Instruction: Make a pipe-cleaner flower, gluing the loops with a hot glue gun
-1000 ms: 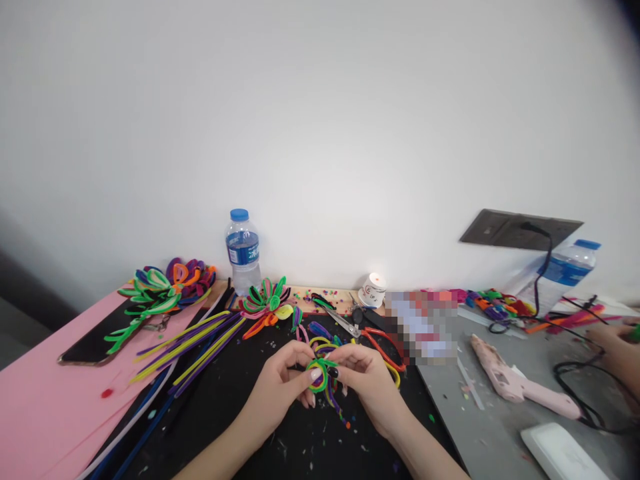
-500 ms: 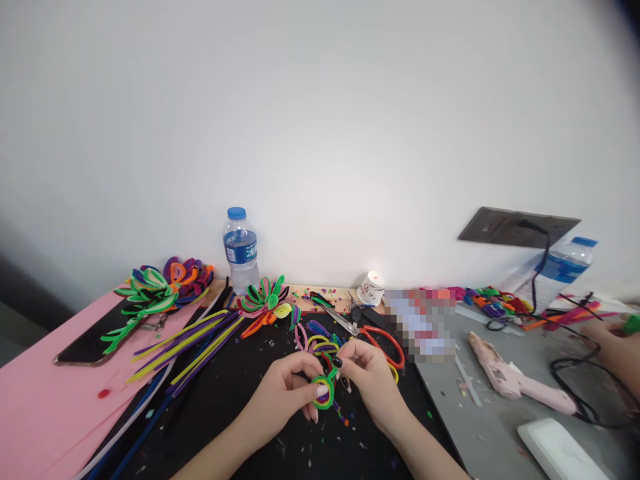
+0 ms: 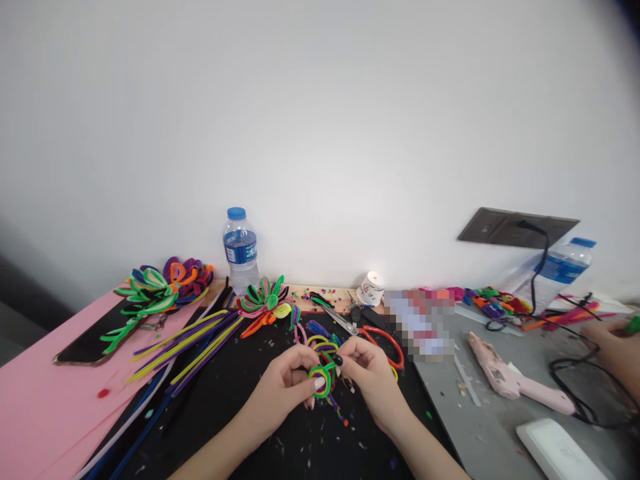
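Observation:
My left hand [image 3: 287,383] pinches a coiled pipe cleaner disc [image 3: 321,381], green outside with yellow and purple rings inside. The thumb lies across its face. My right hand [image 3: 370,373] is closed at the disc's upper right, thumb and forefinger pinching the green pipe cleaner end. Beyond the fingers lie looped purple and yellow pipe cleaners [image 3: 320,333], partly hidden by my hands. Orange-handled scissors [image 3: 383,339] rest just past my right hand. A thin purple piece with an orange tip [image 3: 341,415] shows below the disc.
Pipe cleaner flowers [image 3: 165,287] lie at left over a phone [image 3: 83,343]; another flower [image 3: 265,297] is near a water bottle [image 3: 240,250]. Yellow and purple pipe cleaners [image 3: 185,347] lie left. At right are a pink glue gun [image 3: 520,383], its cord, and another person's hand [image 3: 613,347].
The disc has turned to face me more and shifted slightly up and left with my left hand. My right hand stays nearly in place, still pinching the green end.

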`<state>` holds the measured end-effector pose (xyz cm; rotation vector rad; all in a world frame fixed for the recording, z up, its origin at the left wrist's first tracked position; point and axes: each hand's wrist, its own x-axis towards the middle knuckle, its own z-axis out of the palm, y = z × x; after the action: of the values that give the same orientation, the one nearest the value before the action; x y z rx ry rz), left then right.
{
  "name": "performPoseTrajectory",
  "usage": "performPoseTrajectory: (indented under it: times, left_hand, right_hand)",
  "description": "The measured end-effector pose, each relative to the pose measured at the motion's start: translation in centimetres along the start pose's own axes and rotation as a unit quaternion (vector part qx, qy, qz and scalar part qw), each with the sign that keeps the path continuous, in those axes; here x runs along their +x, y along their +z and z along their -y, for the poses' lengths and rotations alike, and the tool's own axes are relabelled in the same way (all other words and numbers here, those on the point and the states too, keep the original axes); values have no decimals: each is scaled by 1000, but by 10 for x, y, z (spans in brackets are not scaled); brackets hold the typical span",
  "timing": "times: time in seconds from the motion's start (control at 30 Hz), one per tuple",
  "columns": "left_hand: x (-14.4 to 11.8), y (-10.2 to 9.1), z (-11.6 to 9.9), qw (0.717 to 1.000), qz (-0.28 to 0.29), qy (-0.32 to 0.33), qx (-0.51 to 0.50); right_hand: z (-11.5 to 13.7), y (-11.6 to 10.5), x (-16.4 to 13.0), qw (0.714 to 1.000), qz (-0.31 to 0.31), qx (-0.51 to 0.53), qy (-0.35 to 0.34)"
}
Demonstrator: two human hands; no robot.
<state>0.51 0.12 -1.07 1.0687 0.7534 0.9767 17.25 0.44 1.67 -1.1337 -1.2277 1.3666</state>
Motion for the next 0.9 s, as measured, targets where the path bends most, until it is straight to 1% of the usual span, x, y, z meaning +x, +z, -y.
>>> performPoseTrajectory:
  times: [0.2,0.37,0.43,0.5,0.57,0.6,0.63,0.67,0.7,0.73,0.77,0.83,0.87,0.9]
  left_hand:
    - [-1,1,0,1000,0,-8,1]
    - [0,0,1,1000,13,-16,7]
    - [0,0,0,1000,7,-17,7]
    - [0,0,-2,1000,-7,-13,7]
    - [0,-1,-4,1000,-21,-7,5]
    - [0,-1,-5,1000,-27,-5,4]
    - [0,-2,-6,1000,-31,-2,1]
    - [0,-2,-7,999,-35,0,-1]
    - [0,-2,-7,999,-39,1,-3]
    - [0,-3,-8,999,-44,0,-5]
    - [0,-3,-9,999,-49,-2,-7]
    - [0,-2,-11,998,-61,-10,-14]
    - [0,-2,-12,998,-66,-15,-19]
    - [0,-2,-13,997,-70,-18,-26]
  right_hand:
    - [0,-1,0,1000,4,-4,4]
    - [-4,-1,1,1000,12,-12,5]
    - [-2,-3,2,999,20,-25,4]
    - [5,-9,5,998,18,-60,-14]
    - [16,-23,9,988,-15,-143,-54]
    - [23,-33,11,973,-50,-209,-81]
    - [31,-47,13,950,-92,-279,-103]
    - [37,-64,14,922,-129,-346,-119]
    - [42,-83,14,892,-173,-400,-118]
    - [46,-105,13,860,-215,-452,-103]
    - [47,-130,11,821,-256,-505,-75]
    - [44,-181,3,746,-317,-586,7]
    - [41,-206,-3,719,-327,-612,36]
    - [36,-230,-8,699,-339,-628,54]
